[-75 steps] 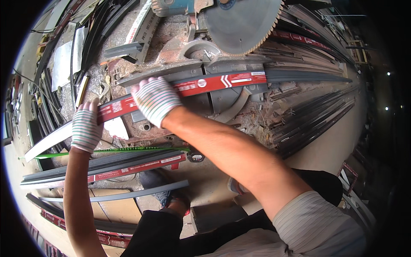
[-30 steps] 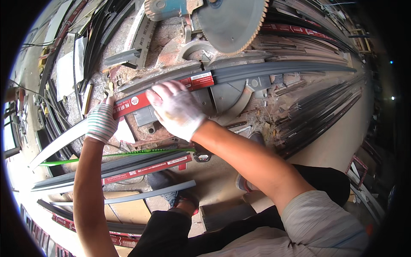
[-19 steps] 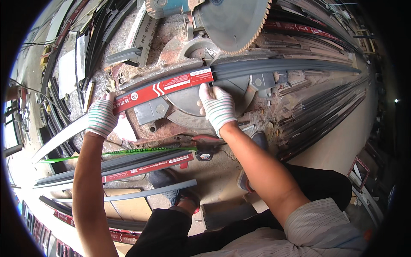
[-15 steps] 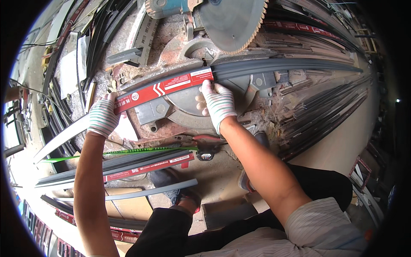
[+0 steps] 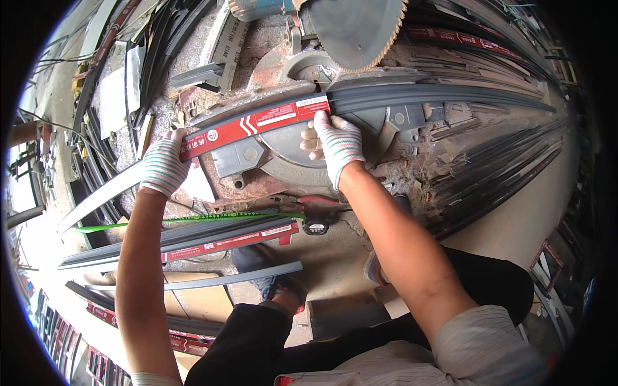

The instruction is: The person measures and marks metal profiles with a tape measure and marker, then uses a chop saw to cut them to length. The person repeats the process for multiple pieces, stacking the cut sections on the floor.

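Note:
My left hand [image 5: 163,165], in a striped white glove, is closed round a long metal profile [image 5: 232,132] covered with red printed film. Its paler length runs off to the lower left. Near the profile's right end, my right hand [image 5: 337,145] pinches the front edge with the thumb on top; the other fingers curl beneath, partly hidden. The profile lies across the round base [image 5: 299,168] of a mitre saw, against its fence. Above and behind it stands the raised toothed saw blade [image 5: 358,29]. Grey profiles [image 5: 438,94] continue along the fence to the right of the red end.
A tape measure [image 5: 315,225] with its green blade [image 5: 193,220] drawn out lies in front of the saw, beside a bundle of profiles [image 5: 225,239]. Dark offcuts [image 5: 496,174] are piled at the right, more strips [image 5: 158,48] at the back left. My shoe [image 5: 254,264] is below.
The view has shifted slightly, so everything sits a little further right and higher. Both hands keep their hold, and the profile stays in the same place on the saw.

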A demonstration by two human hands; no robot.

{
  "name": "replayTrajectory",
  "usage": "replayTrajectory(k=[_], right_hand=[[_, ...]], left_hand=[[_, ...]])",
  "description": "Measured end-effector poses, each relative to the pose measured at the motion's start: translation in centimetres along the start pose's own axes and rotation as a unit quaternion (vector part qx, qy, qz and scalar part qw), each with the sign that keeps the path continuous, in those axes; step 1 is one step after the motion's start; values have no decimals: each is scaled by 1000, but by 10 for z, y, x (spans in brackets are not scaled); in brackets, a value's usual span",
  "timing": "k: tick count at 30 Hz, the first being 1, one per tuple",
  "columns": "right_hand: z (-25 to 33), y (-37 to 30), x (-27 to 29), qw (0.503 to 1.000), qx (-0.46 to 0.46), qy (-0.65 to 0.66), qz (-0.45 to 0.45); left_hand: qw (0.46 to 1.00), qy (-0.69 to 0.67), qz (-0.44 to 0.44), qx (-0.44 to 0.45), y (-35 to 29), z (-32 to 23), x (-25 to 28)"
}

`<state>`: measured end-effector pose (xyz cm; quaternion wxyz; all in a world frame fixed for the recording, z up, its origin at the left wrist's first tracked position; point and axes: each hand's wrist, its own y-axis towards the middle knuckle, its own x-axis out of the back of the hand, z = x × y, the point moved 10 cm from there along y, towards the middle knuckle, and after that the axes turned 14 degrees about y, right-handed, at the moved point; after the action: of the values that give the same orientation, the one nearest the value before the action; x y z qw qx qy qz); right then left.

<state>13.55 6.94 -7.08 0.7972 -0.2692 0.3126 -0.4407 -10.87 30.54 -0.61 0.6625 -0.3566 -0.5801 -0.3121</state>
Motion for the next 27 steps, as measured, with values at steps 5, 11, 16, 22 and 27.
replayTrajectory(k=[5,11,16,22,27], right_hand=[[-2,2,0,1000,-4,8,8],[-2,1,-1,1000,-9,15,7],[-4,2,-2,1000,-16,17,16],[4,-2,2,997,-39,10,71],[107,-11,44,990,136,24,36]], left_hand=[[1000,13,26,10,4,-9,1],[999,17,43,23,20,-32,-4],[1000,12,12,22,20,-27,-10],[999,25,20,21,23,-30,-11],[1000,14,8,23,21,-28,-7]])
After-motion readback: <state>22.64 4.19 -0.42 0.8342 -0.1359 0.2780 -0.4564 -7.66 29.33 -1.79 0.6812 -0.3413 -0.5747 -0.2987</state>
